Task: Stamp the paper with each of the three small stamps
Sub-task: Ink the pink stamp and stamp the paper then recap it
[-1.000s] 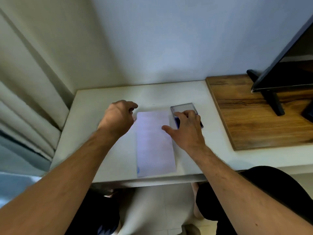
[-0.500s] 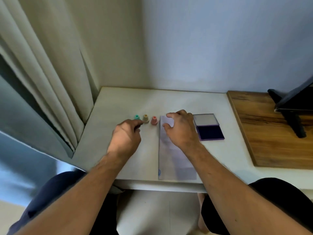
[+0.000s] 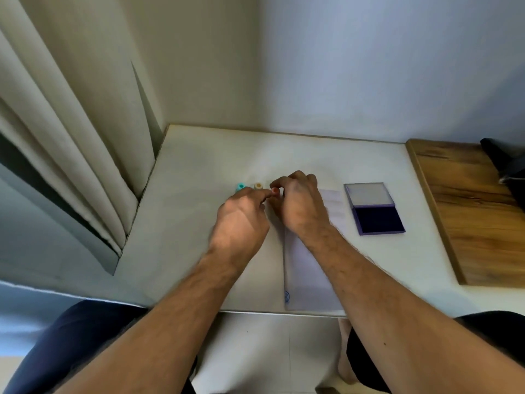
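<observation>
Here, both hands meet at the pink stamp near the middle of the white worktop.

Nearest, the paper [image 3: 308, 268] lies lengthwise from the front edge of the worktop [image 3: 199, 172] toward the middle, with a small blue mark at its front left corner; the right forearm crosses over it. Past it the left hand [image 3: 241, 217] has its fingers curled, forefinger reaching to the pink stamp [image 3: 275, 190], and the right hand [image 3: 298, 203] closes thumb and fingers on that same stamp; the hands are together. Just left of them, in a row, stand the tan stamp [image 3: 258, 185] and the teal stamp [image 3: 241, 186]. Toward the right edge, beside the paper, the ink pad [image 3: 374, 209] lies open, its dark pad nearer and its lid farther back. A wooden board [image 3: 468, 211] adjoins the right edge.
</observation>
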